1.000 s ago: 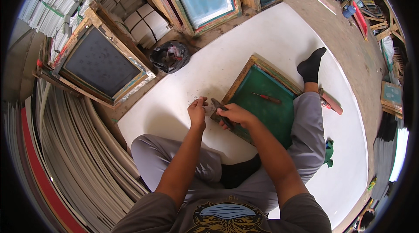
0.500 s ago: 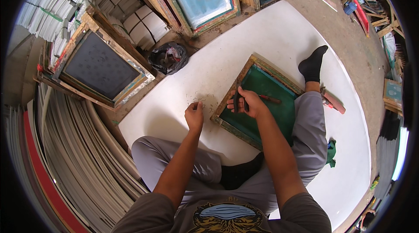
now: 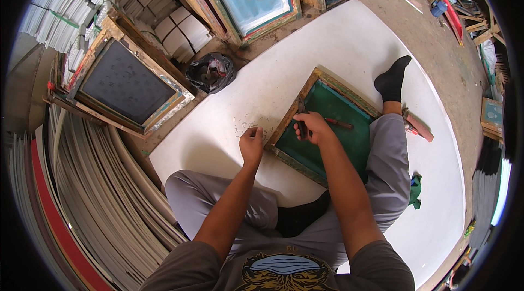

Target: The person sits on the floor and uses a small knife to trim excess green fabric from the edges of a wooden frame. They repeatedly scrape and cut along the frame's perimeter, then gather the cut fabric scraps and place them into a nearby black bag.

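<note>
Green screen panel [image 3: 357,149] in a worn wooden frame [image 3: 297,164]: lies at a slant on the white sheet [image 3: 213,116] in front of me, its right corner against my trouser leg [image 3: 388,146]. Fingers of my right hand [image 3: 312,126]: wrapped around a pair of dark pliers [image 3: 301,109], gripping them above the left part of the frame, the tool's head pointing away from me. Fingers of my left hand [image 3: 251,145]: curled inward, thumb near the index fingertip, held over the sheet just left of the frame. Cannot tell whether they pinch anything.

Small dark bits [image 3: 243,125], thin and curved, lie scattered on the sheet just beyond my left hand. A red-handled screwdriver [image 3: 340,123] rests on the green panel, beside my right wrist. My black-socked foot [image 3: 390,81] is on the sheet past the frame's right side; a reddish hand tool [image 3: 419,127] lies nearer me, to its right. Green cloth [image 3: 416,192]: on the sheet by my right leg. An open black plastic bag [image 3: 210,73] sits at the sheet's far left edge.
</note>
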A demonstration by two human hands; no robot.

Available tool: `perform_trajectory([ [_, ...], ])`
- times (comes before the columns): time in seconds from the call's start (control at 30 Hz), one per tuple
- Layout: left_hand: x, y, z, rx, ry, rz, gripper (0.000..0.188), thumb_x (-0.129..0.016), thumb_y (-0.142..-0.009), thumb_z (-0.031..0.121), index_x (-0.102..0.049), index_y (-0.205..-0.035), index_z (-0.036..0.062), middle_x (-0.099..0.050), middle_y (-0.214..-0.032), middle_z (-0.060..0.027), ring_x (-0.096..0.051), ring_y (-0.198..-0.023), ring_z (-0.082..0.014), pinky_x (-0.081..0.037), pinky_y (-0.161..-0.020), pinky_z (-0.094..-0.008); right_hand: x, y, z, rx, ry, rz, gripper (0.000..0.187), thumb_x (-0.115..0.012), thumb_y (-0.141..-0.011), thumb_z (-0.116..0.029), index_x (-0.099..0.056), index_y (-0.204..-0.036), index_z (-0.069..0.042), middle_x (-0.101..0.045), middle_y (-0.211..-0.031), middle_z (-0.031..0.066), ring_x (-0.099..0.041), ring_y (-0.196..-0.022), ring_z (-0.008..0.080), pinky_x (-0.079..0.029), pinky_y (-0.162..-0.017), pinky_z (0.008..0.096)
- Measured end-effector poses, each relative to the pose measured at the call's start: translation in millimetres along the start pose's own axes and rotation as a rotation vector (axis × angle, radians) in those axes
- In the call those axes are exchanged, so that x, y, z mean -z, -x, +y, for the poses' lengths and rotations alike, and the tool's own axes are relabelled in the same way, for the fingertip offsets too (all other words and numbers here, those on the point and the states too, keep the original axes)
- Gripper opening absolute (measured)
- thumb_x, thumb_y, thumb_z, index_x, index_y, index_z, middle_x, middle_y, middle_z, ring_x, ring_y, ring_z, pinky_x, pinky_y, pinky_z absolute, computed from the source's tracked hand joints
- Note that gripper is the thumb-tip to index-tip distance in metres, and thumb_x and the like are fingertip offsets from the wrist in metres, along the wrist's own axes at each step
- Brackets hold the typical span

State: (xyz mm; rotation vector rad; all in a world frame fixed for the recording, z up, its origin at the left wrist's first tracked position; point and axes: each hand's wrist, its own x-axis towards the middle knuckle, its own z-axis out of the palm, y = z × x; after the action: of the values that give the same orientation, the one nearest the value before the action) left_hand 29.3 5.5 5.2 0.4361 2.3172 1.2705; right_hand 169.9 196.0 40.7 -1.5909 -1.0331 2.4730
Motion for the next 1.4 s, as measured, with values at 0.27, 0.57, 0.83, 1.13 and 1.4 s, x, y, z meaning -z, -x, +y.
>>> perform_trajectory([
  [0.27,-10.9,6.9,12.1,-0.036,-0.002,-0.019,0.034,-0.069,-0.096,0.029,-0.077,-0.102,-0.0034,-0.077,-0.093,-0.0196,-0.075,-0.087,-0.0324,-0.057,-0.083,-0.0404,-4.6,10.0,-1.2,0.149,0.234,0.118,0.013,-0.065,-0.087,-0.01,-0.06,-0.096,-0.002,-0.062,-0.072,0.0088,-0.058,-0.05,0.018,-0.051,-0.043,0.0393],
  [0.57,-12.8,15.8,20.5,-0.04,-0.018,-0.008,0.036,-0.069,-0.096,0.03,-0.077,-0.103,-0.004,-0.077,-0.091,-0.0199,-0.075,-0.085,-0.031,-0.056,-0.08,-0.0401,-9.5,-12.2,26.2,0.687,0.908,0.535,0.022,-0.067,-0.084,-0.015,-0.064,-0.095,0.004,-0.069,-0.082,0.0264,-0.07,-0.079,0.0449,-0.057,-0.071,0.0516],
  [0.83,10.6,1.7,21.1,0.185,0.382,-0.143,0.04,-0.065,-0.1,0.033,-0.074,-0.109,-0.0053,-0.077,-0.092,-0.0151,-0.071,-0.083,-0.0197,-0.054,-0.078,-0.0348,-53.2,30.1,39.8,0.604,0.998,0.115,0.027,-0.07,-0.091,-0.025,-0.065,-0.095,0.002,-0.068,-0.074,0.0193,-0.072,-0.065,0.0319,-0.055,-0.06,0.044],
  [1.13,-4.1,10.1,12.7,-0.411,-0.26,-0.073,0.027,-0.071,-0.095,0.03,-0.076,-0.109,0.0069,-0.073,-0.097,-0.0136,-0.066,-0.091,-0.037,-0.054,-0.081,-0.0457,-8.3,45.7,-25.8,0.19,0.824,0.1,0.029,-0.066,-0.101,-0.03,-0.065,-0.105,-0.001,-0.07,-0.083,0.011,-0.07,-0.067,0.0207,-0.054,-0.055,0.0384],
  [1.4,-28.4,26.4,-6.0,-0.582,-0.295,0.056,0.023,-0.071,-0.095,0.028,-0.074,-0.11,0.0115,-0.067,-0.1,-0.0079,-0.061,-0.093,-0.0312,-0.049,-0.078,-0.0439,-21.4,43.8,-85.9,0.417,2.087,0.509,0.019,-0.073,-0.084,-0.013,-0.075,-0.101,-0.004,-0.077,-0.098,0.017,-0.076,-0.094,0.0342,-0.061,-0.076,0.0486],
])
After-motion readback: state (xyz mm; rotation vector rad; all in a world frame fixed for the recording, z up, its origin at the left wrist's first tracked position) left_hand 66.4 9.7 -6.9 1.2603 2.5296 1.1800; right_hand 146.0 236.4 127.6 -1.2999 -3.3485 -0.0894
